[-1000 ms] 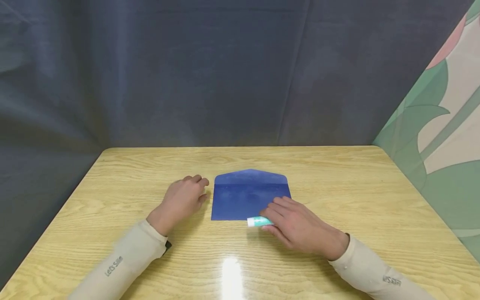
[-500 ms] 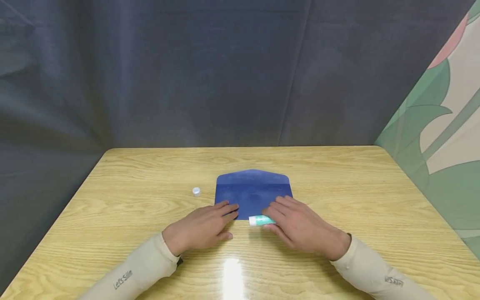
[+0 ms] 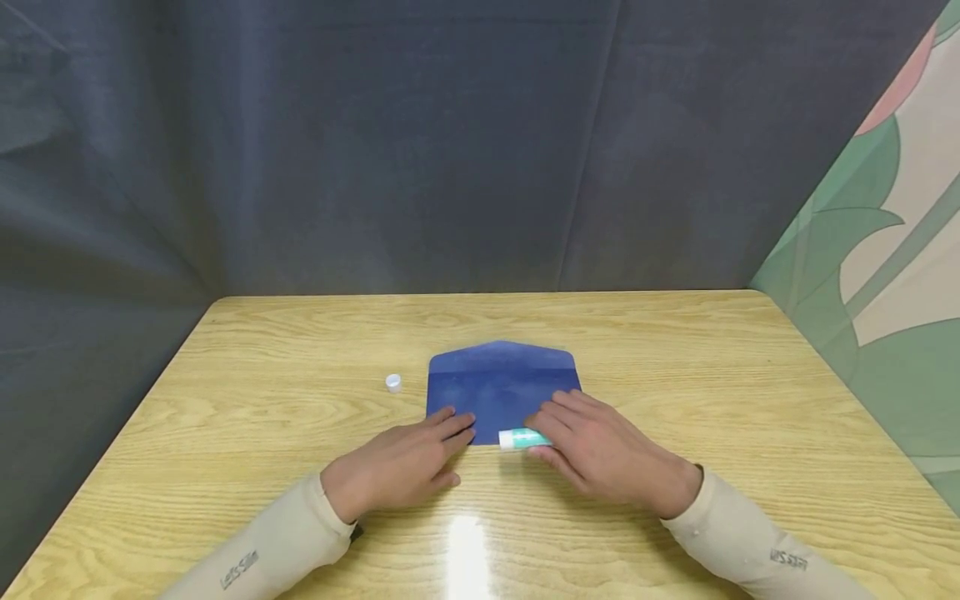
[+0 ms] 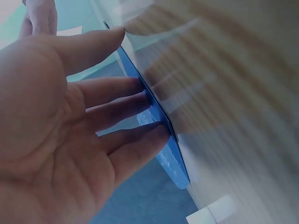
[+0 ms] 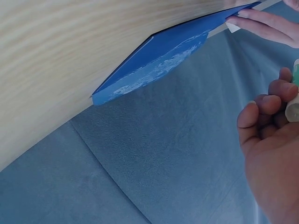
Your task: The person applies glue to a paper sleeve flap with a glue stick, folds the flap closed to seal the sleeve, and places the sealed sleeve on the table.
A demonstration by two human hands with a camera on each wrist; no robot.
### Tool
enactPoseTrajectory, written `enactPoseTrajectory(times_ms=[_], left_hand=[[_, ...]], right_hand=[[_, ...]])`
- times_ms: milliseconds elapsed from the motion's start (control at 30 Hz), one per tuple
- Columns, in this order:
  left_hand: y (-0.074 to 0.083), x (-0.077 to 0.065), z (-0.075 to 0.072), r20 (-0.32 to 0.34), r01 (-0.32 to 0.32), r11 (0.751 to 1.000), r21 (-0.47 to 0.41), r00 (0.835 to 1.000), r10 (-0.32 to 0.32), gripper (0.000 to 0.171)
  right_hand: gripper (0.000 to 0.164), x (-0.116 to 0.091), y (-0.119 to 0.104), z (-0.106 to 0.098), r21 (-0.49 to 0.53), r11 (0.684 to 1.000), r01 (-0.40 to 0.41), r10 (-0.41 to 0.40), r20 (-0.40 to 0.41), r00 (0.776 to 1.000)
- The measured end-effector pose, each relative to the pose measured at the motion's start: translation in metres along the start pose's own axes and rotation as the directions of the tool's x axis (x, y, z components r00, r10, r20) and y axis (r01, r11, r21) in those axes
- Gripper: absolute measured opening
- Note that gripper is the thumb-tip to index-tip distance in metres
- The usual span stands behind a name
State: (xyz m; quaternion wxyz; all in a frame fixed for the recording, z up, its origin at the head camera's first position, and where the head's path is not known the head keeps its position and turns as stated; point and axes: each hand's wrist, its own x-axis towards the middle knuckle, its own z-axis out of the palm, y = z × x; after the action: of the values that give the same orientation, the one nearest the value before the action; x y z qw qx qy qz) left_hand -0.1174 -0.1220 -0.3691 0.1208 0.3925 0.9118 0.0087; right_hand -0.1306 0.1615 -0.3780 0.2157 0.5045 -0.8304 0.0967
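A blue envelope (image 3: 498, 400) lies on the table with its flap (image 3: 501, 357) spread away from me. Whitish smears show on that flap in both wrist views. My left hand (image 3: 405, 462) rests its straight fingertips on the envelope's near left corner, thumb off to the side. In my right hand (image 3: 603, 446) is a green and white glue stick (image 3: 522, 439), gripped by curled fingers over the near right corner; the right wrist view shows the hand raised off the table. A small white cap (image 3: 393, 383) sits left of the envelope.
The wood-grain table (image 3: 285, 358) extends around the envelope on every side. Behind it hangs a dark curtain (image 3: 405, 150). A leaf-patterned cloth (image 3: 892, 275) borders the right side.
My left hand has left the white cap, now uncovered, and moved right and nearer onto the envelope. The envelope has slid slightly toward me. My right hand stays almost still with the glue stick.
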Motion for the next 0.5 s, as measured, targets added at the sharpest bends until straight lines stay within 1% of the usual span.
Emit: enactPoseTrajectory(times_ms=[167, 333, 500], left_hand=[[0.002, -0.008, 0.003, -0.005, -0.005, 1.0, 0.0, 1.0, 0.005, 0.056], [0.004, -0.016, 0.004, -0.004, -0.011, 1.0, -0.013, 1.0, 0.011, 0.055], [0.007, -0.021, 0.004, -0.002, -0.014, 1.0, -0.019, 1.0, 0.014, 0.056]], right_hand=[[0.022, 0.0, 0.001, 0.002, -0.001, 1.0, 0.006, -0.006, -0.019, 1.0], [0.03, -0.002, 0.002, 0.001, -0.002, 1.0, -0.009, 0.009, -0.004, 1.0], [0.024, -0.004, 0.004, 0.001, -0.005, 1.0, -0.006, 0.006, 0.006, 1.0]])
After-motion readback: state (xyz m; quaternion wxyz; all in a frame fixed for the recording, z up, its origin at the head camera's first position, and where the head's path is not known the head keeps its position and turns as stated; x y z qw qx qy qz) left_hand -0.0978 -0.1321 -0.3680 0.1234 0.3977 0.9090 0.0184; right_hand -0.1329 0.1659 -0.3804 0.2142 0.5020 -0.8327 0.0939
